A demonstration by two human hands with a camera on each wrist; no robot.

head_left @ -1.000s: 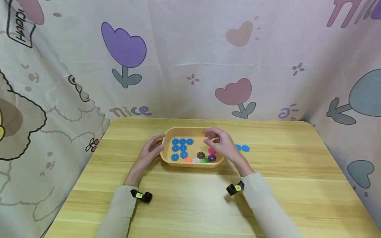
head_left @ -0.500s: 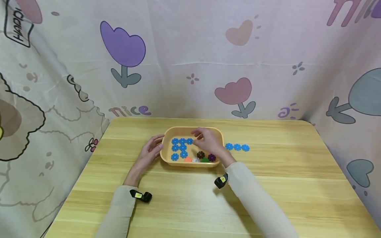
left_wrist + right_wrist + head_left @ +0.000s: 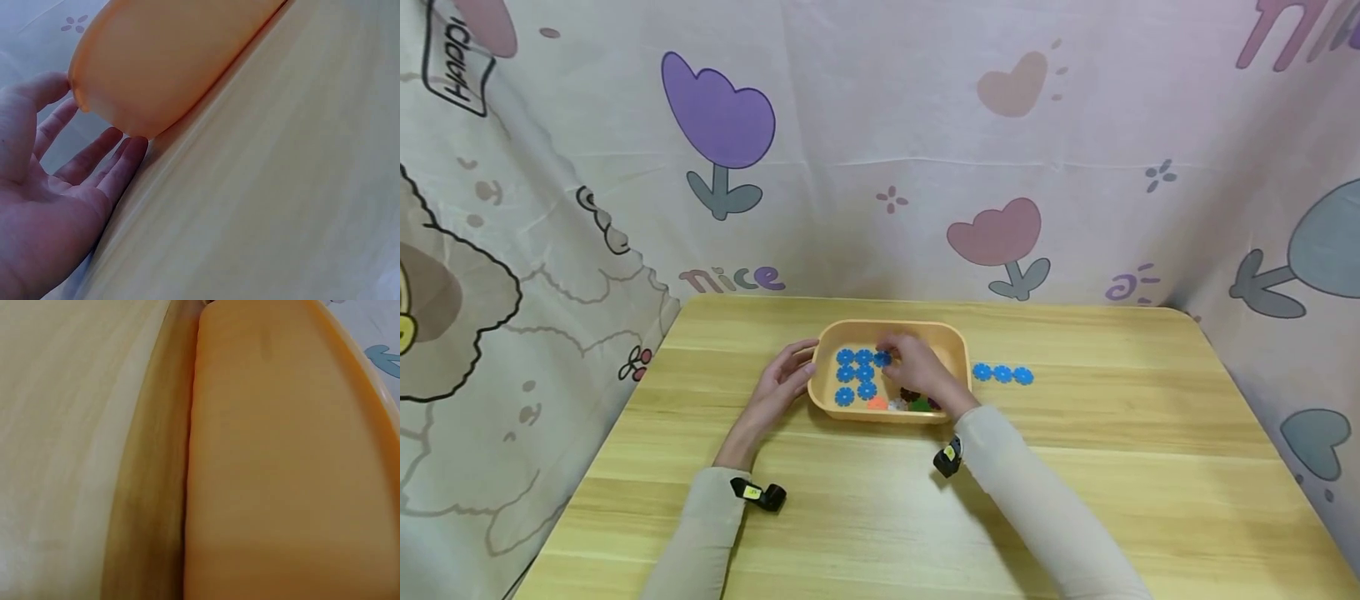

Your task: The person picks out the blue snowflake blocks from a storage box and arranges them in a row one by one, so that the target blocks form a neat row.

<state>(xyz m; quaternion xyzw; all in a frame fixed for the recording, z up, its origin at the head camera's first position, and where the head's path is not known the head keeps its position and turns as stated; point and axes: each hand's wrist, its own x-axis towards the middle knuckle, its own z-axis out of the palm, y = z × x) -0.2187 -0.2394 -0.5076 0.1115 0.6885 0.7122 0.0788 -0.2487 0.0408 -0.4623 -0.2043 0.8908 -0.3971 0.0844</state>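
Note:
A shallow yellow-orange plastic tray (image 3: 951, 337) holds several notched flower-shaped discs. At its left end my left hand (image 3: 777, 385) touches the outer wall; the left wrist view shows the thumb near the rim and the fingers fairly straight along the lower edge. Inside the tray, my right hand (image 3: 917, 368) pinches a blue flower disc (image 3: 882, 359) at the right of the top row. More blue discs (image 3: 845, 373) lie grouped to its left. The right wrist view shows only the tray's outer wall (image 3: 287, 456) and the tabletop, with the right fingers hidden.
Three blue discs (image 3: 1003, 374) lie in a row on the wooden table (image 3: 865, 517), right of the tray. Along the tray's near side are an orange disc (image 3: 877, 403), a white disc (image 3: 897, 405), a green disc (image 3: 919, 405) and dark ones partly covered by my right hand.
My right hand has moved left and down from above the tray's right side to the blue disc and taken hold of it. The left hand stays at the tray's end.

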